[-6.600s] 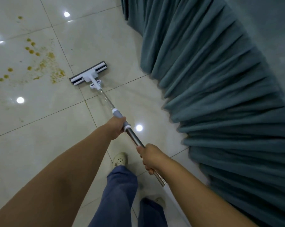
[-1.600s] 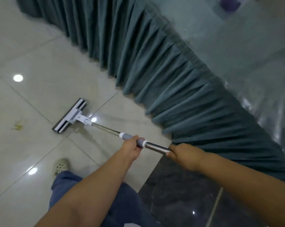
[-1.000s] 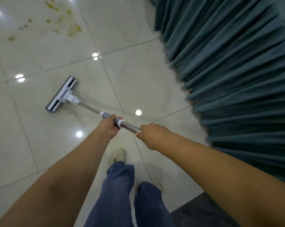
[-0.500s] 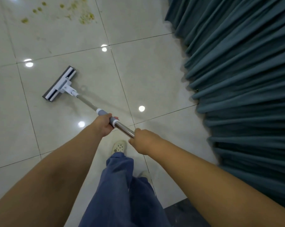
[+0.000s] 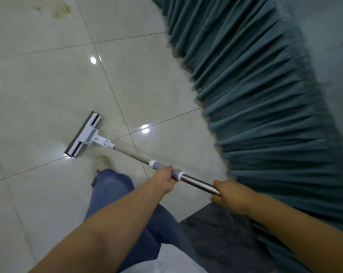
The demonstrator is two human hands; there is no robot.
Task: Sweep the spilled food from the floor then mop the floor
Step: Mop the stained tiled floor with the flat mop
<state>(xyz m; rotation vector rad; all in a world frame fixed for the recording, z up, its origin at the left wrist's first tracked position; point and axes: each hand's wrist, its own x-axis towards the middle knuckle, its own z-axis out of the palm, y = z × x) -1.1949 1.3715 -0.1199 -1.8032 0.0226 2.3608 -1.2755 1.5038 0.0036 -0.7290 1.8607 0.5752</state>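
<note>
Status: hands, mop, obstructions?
Left hand and right hand grip mop pole. Flat mop head on tile, food stain ahead unreached. Teal curtain close right.

no readable text, labels, brands or numbers on anything in view.

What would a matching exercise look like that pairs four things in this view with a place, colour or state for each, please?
Things
1. mop head
2. curtain
3. spilled food
4. left hand

Descriptions
A. teal and pleated, along the right side
B. yellowish smear at the top left of the floor
C. curled round the mop handle
D. flat on the pale tiles, just ahead of the shoe

Pairs: 1-D, 2-A, 3-B, 4-C
</note>
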